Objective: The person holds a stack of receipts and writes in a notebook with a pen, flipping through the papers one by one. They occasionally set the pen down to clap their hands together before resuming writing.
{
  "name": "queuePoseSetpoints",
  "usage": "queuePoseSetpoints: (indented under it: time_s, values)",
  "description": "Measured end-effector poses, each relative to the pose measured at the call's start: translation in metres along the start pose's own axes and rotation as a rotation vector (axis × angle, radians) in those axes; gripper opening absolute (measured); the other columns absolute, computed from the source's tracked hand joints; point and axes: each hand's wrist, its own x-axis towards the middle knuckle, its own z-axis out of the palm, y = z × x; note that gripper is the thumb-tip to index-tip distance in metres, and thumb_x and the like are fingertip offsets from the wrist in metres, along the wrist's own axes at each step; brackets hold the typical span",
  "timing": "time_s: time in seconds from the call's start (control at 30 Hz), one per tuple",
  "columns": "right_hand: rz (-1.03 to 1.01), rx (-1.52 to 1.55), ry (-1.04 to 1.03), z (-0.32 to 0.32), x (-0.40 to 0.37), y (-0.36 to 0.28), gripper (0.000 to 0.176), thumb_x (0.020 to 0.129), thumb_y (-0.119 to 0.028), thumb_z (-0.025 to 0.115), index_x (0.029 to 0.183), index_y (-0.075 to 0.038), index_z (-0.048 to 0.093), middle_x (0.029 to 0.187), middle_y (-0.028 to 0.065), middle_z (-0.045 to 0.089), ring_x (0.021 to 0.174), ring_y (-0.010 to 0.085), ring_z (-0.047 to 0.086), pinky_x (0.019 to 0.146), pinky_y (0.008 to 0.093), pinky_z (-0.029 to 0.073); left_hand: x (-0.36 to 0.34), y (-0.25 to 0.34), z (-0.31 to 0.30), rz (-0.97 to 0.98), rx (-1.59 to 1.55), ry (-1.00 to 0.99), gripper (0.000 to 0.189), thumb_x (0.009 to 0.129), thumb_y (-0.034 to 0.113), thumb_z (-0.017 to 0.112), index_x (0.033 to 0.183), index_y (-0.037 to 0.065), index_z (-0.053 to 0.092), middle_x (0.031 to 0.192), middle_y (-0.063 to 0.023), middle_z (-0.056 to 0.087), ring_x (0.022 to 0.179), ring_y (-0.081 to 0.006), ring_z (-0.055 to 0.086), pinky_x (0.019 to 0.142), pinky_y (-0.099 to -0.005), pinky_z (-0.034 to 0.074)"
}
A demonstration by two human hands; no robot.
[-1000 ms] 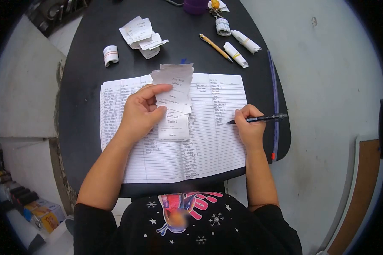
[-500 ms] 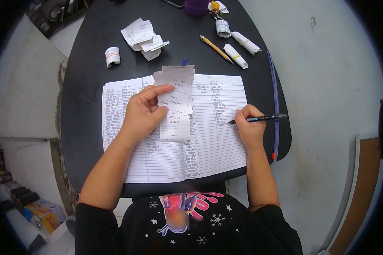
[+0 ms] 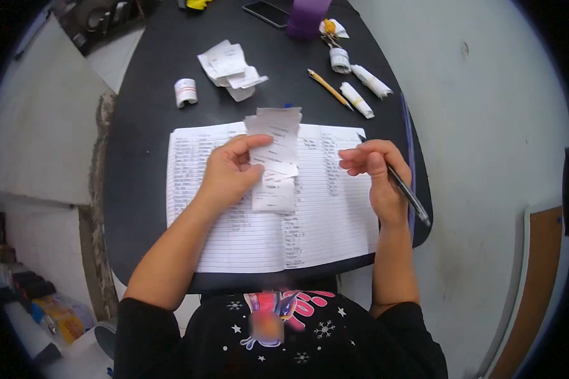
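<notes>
**Slips pinched over the open notebook; pen held off the page**

Far left on the black round table [image 3: 139,158], a small white paper roll with a red band [image 3: 185,92] is noted. A loose pile of crumpled white slips [image 3: 231,65] lies just right of it.

The left hand [image 3: 231,174] is closed on a fanned stack of white printed paper slips [image 3: 275,145], pinched between thumb and forefinger. The stack is held upright over the middle of the white lined notebook [image 3: 265,240], which lies open and flat, its columns partly filled.

The right hand [image 3: 376,174] is raised above the right page, fingers curled. A slim black pen [image 3: 409,196] is gripped in it, one end angled down over the table edge.

Risk, as judged: the stack is held by one side only, so a slackened pinch could let the lower slips slide out and scatter. The pen overhangs the edge, so a loosened grip could drop it to the floor.
</notes>
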Motion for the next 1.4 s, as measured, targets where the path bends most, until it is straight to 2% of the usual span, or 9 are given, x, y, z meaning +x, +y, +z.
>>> queuePoseSetpoints:
  time_s: [0.03, 0.13, 0.17, 0.3, 0.5, 0.7, 0.9, 1.0, 1.4]
  values:
    - [-0.005, -0.089, -0.091, 0.008, 0.007, -0.015, 0.022, 0.092, -0.023, 0.060, 0.097, -0.002, 0.062, 0.094, 0.0113, 0.068, 0.083, 0.0177, 0.066, 0.070, 0.0275, 0.052, 0.000, -0.003, 0.000, 0.007, -0.009, 0.003, 0.047, 0.071, -0.014, 0.054, 0.116, -0.002, 0.060, 0.115, -0.0084, 0.057, 0.101, -0.0142, 0.060, 0.088, -0.0257, 0.049]
    - [-0.398, -0.341, -0.287, 0.033, 0.029, -0.011, 0.023, 0.084, -0.020, 0.068, 0.098, -0.003, 0.064, 0.093, 0.0112, 0.068, 0.086, 0.0234, 0.066, 0.075, 0.0311, 0.052, 0.001, -0.005, -0.004, 0.020, -0.013, -0.016, 0.046, 0.072, -0.014, 0.054, 0.116, -0.002, 0.059, 0.113, -0.0072, 0.058, 0.098, -0.0127, 0.060, 0.084, -0.0240, 0.050]
    - [-0.419, -0.393, -0.333, 0.040, 0.031, -0.006, 0.032, 0.074, -0.017, 0.074, 0.102, -0.003, 0.063, 0.098, 0.0140, 0.066, 0.096, 0.0307, 0.063, 0.083, 0.0364, 0.050, 0.000, -0.003, -0.004, 0.011, -0.038, -0.021, 0.047, 0.072, -0.013, 0.055, 0.118, -0.003, 0.058, 0.114, -0.0077, 0.058, 0.098, -0.0127, 0.060, 0.084, -0.0242, 0.050]
    - [-0.402, -0.403, -0.429, 0.060, 0.035, 0.007, 0.039, 0.069, -0.014, 0.076, 0.103, -0.005, 0.059, 0.110, 0.0174, 0.061, 0.114, 0.0354, 0.053, 0.094, 0.0411, 0.042, 0.003, -0.007, -0.010, 0.025, 0.024, -0.072, 0.052, 0.073, -0.012, 0.056, 0.124, -0.003, 0.053, 0.118, -0.0099, 0.057, 0.099, -0.0129, 0.060, 0.084, -0.0248, 0.050]
    - [-0.302, -0.393, -0.368, 0.060, 0.025, 0.018, 0.040, 0.070, -0.011, 0.075, 0.106, -0.005, 0.060, 0.115, 0.0151, 0.062, 0.117, 0.0340, 0.053, 0.096, 0.0397, 0.042, 0.002, 0.002, -0.009, -0.078, -0.047, -0.099, 0.057, 0.072, -0.013, 0.057, 0.127, -0.001, 0.049, 0.122, -0.0129, 0.056, 0.104, -0.0151, 0.059, 0.086, -0.0267, 0.051]
    - [-0.286, -0.379, -0.269, 0.062, 0.022, 0.037, 0.030, 0.076, -0.009, 0.073, 0.103, -0.004, 0.063, 0.106, 0.0162, 0.066, 0.101, 0.0279, 0.064, 0.084, 0.0339, 0.051, 0.002, 0.001, -0.003, -0.009, -0.189, -0.077, 0.079, 0.070, -0.015, 0.057, 0.142, 0.005, 0.031, 0.123, -0.0147, 0.052, 0.107, -0.0174, 0.058, 0.087, -0.0284, 0.051]
    - [0.096, -0.209, -0.091, 0.062, 0.023, 0.033, 0.010, 0.085, -0.010, 0.065, 0.092, -0.004, 0.064, 0.074, 0.0043, 0.064, 0.066, 0.0068, 0.057, 0.060, 0.0208, 0.044, 0.001, 0.005, -0.001, 0.009, -0.201, -0.051, 0.088, 0.069, -0.016, 0.057, 0.145, 0.011, 0.022, 0.120, -0.0170, 0.052, 0.106, -0.0199, 0.058, 0.089, -0.0327, 0.052]
    - [0.108, -0.108, 0.005, 0.062, 0.025, 0.028, 0.009, 0.086, -0.011, 0.065, 0.089, -0.004, 0.064, 0.071, -0.0006, 0.059, 0.062, 0.0038, 0.049, 0.055, 0.0187, 0.038, 0.002, 0.005, 0.001, -0.006, -0.169, -0.037, 0.081, 0.070, -0.017, 0.055, 0.141, 0.010, 0.028, 0.119, -0.0170, 0.052, 0.106, -0.0202, 0.059, 0.088, -0.0326, 0.052]
    - [0.035, 0.036, 0.100, 0.066, 0.019, 0.027, 0.011, 0.080, -0.008, 0.072, 0.079, -0.005, 0.061, 0.069, -0.0044, 0.054, 0.064, 0.0018, 0.047, 0.057, 0.0169, 0.037, 0.002, -0.004, -0.005, -0.062, -0.093, -0.032, 0.047, 0.074, -0.014, 0.051, 0.120, -0.002, 0.051, 0.107, -0.0152, 0.064, 0.097, -0.0179, 0.064, 0.085, -0.0286, 0.053]
